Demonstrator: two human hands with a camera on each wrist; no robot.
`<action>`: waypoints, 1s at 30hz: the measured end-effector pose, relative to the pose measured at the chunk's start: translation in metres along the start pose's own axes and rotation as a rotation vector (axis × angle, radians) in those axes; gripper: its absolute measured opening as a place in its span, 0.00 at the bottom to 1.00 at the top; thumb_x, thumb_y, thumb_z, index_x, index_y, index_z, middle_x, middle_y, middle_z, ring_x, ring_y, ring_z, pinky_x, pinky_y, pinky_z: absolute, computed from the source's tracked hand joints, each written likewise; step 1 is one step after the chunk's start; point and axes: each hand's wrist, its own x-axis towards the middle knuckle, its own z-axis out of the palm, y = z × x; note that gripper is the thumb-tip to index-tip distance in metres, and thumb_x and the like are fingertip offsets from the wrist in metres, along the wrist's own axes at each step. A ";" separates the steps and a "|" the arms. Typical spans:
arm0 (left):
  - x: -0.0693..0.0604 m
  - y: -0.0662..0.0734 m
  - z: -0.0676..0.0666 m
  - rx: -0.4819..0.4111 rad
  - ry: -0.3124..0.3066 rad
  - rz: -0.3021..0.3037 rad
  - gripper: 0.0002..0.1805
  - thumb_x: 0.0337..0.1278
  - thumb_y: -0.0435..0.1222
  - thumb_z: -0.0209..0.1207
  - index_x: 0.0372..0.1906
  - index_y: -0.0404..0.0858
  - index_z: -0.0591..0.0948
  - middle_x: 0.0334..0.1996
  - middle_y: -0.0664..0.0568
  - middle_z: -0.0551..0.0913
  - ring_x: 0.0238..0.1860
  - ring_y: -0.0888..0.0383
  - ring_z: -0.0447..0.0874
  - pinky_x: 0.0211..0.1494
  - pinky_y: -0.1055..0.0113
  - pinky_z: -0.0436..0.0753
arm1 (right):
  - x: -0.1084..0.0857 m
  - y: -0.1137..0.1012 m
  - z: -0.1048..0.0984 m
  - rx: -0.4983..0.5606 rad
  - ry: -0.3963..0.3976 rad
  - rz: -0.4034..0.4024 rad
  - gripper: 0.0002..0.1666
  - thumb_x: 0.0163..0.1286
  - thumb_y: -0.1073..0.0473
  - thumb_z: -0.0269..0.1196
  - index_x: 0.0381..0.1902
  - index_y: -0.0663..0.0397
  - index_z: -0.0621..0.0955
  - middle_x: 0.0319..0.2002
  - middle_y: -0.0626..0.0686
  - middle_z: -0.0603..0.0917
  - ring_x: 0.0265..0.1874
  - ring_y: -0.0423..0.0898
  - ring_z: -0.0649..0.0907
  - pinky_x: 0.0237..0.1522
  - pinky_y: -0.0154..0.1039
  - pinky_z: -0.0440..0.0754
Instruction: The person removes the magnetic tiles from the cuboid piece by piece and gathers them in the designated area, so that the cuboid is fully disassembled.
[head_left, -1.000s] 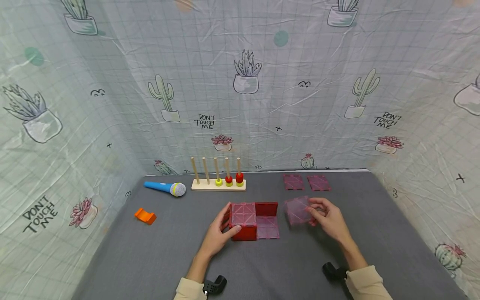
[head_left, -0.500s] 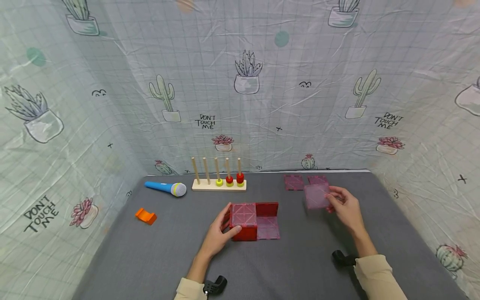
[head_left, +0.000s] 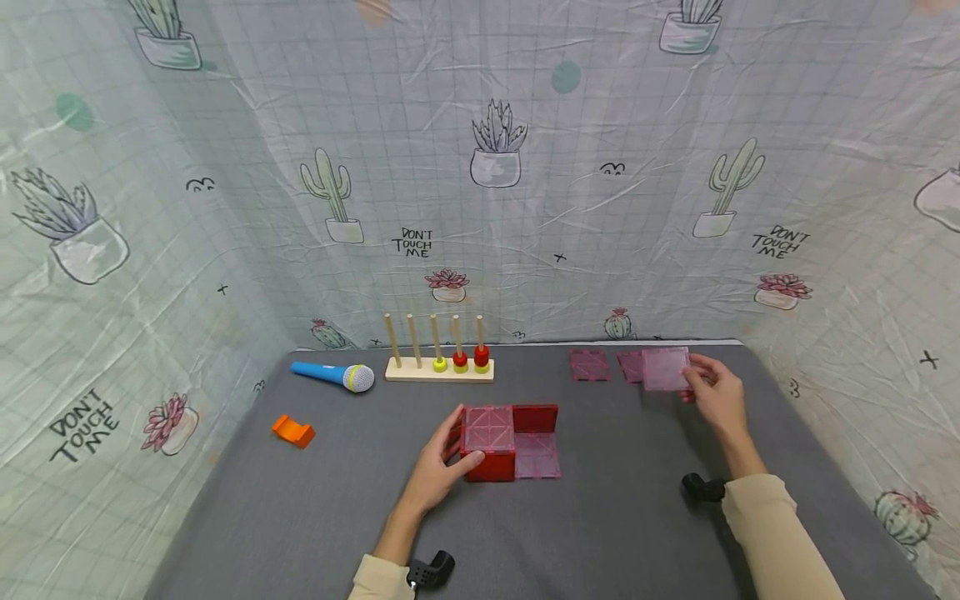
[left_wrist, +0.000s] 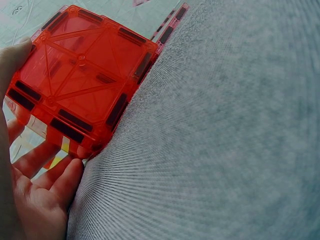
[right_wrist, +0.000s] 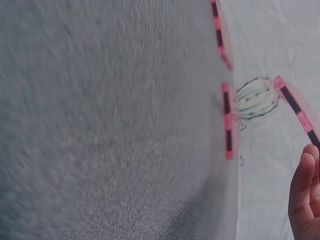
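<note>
Near the middle of the table stands a red see-through cube of magnetic tiles (head_left: 489, 467), with an upright tile (head_left: 535, 418) and a flat tile (head_left: 537, 457) joined on its right. My left hand (head_left: 435, 471) holds the cube from its left side, thumb on the near face; the left wrist view shows the fingers (left_wrist: 47, 170) behind it. At the back right my right hand (head_left: 718, 396) pinches a single magnetic tile (head_left: 664, 369) by its right edge, above the table. That tile partly covers a flat tile (head_left: 630, 365); another flat tile (head_left: 589, 365) lies to the left.
A wooden peg stand (head_left: 438, 369) with yellow and red rings is at the back. To its left lies a blue toy microphone (head_left: 330, 375), and nearer, an orange curved piece (head_left: 293, 432). A printed cloth (head_left: 495, 250) hangs behind the grey table.
My right hand has carried its tile right and back, away from the cube to beside the flat tiles at the rear. My left hand has stayed on the cube.
</note>
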 end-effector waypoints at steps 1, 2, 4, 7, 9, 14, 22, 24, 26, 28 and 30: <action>0.000 0.000 0.000 -0.005 -0.001 0.000 0.45 0.60 0.45 0.66 0.79 0.49 0.59 0.73 0.49 0.69 0.71 0.47 0.71 0.71 0.51 0.74 | 0.002 0.002 0.000 -0.017 0.001 0.011 0.24 0.74 0.60 0.60 0.63 0.67 0.75 0.30 0.29 0.79 0.17 0.33 0.83 0.22 0.30 0.85; 0.000 0.000 0.000 -0.008 -0.002 0.000 0.45 0.60 0.44 0.67 0.79 0.48 0.59 0.73 0.49 0.69 0.71 0.48 0.71 0.71 0.51 0.74 | 0.005 0.003 -0.001 -0.030 0.002 0.019 0.25 0.74 0.60 0.59 0.64 0.67 0.75 0.31 0.31 0.80 0.17 0.32 0.83 0.23 0.30 0.85; 0.000 -0.001 0.000 -0.012 -0.005 0.000 0.45 0.60 0.44 0.67 0.79 0.47 0.58 0.73 0.49 0.69 0.71 0.48 0.71 0.71 0.53 0.74 | 0.009 0.007 -0.001 -0.061 0.004 0.035 0.25 0.75 0.59 0.58 0.64 0.66 0.74 0.34 0.38 0.82 0.18 0.32 0.83 0.23 0.29 0.85; 0.000 -0.001 0.000 -0.015 -0.008 -0.003 0.45 0.60 0.43 0.67 0.79 0.47 0.59 0.73 0.50 0.69 0.71 0.49 0.71 0.71 0.56 0.75 | 0.015 0.012 -0.003 -0.095 0.014 0.052 0.24 0.75 0.60 0.57 0.65 0.66 0.75 0.37 0.45 0.83 0.17 0.31 0.82 0.23 0.29 0.85; -0.001 -0.001 0.000 -0.014 -0.010 -0.002 0.45 0.60 0.43 0.67 0.79 0.47 0.59 0.73 0.50 0.69 0.71 0.50 0.71 0.71 0.58 0.75 | 0.020 0.016 -0.005 -0.109 0.029 0.063 0.24 0.75 0.60 0.57 0.64 0.66 0.75 0.35 0.43 0.84 0.16 0.30 0.81 0.23 0.29 0.84; -0.001 0.000 0.001 -0.015 -0.012 0.005 0.44 0.60 0.44 0.66 0.79 0.48 0.59 0.73 0.50 0.69 0.71 0.49 0.71 0.71 0.56 0.75 | 0.032 0.023 -0.010 -0.144 0.061 0.114 0.23 0.75 0.60 0.55 0.64 0.65 0.76 0.31 0.37 0.82 0.16 0.29 0.79 0.21 0.27 0.81; 0.000 -0.002 -0.001 -0.030 -0.013 0.017 0.44 0.60 0.41 0.66 0.79 0.46 0.59 0.72 0.49 0.70 0.70 0.48 0.71 0.71 0.51 0.74 | 0.045 0.033 -0.016 -0.180 0.066 0.201 0.25 0.76 0.58 0.53 0.67 0.63 0.75 0.33 0.45 0.85 0.16 0.31 0.79 0.19 0.28 0.80; 0.000 -0.002 -0.001 -0.033 -0.013 0.017 0.44 0.60 0.41 0.66 0.79 0.45 0.59 0.72 0.49 0.70 0.70 0.48 0.71 0.71 0.51 0.74 | 0.047 0.037 -0.017 -0.173 0.071 0.220 0.25 0.76 0.58 0.53 0.67 0.62 0.75 0.29 0.37 0.82 0.16 0.30 0.79 0.19 0.27 0.80; 0.001 -0.001 -0.001 -0.028 -0.011 0.017 0.44 0.61 0.41 0.66 0.79 0.45 0.59 0.73 0.49 0.69 0.70 0.48 0.71 0.71 0.50 0.74 | 0.049 0.041 -0.018 -0.163 0.081 0.238 0.25 0.75 0.59 0.54 0.67 0.63 0.75 0.27 0.34 0.80 0.15 0.29 0.78 0.18 0.27 0.80; 0.000 -0.001 -0.001 -0.019 -0.009 0.019 0.44 0.61 0.41 0.66 0.79 0.46 0.59 0.73 0.48 0.69 0.70 0.48 0.71 0.71 0.50 0.74 | 0.051 0.044 -0.019 -0.171 0.085 0.245 0.25 0.76 0.59 0.54 0.66 0.63 0.75 0.27 0.35 0.79 0.15 0.28 0.77 0.18 0.26 0.79; 0.000 0.000 0.000 -0.016 -0.008 0.017 0.44 0.61 0.42 0.66 0.79 0.47 0.59 0.73 0.48 0.69 0.70 0.48 0.71 0.71 0.53 0.75 | 0.052 0.046 -0.020 -0.186 0.079 0.244 0.25 0.76 0.58 0.53 0.66 0.65 0.75 0.27 0.36 0.79 0.15 0.28 0.77 0.18 0.26 0.78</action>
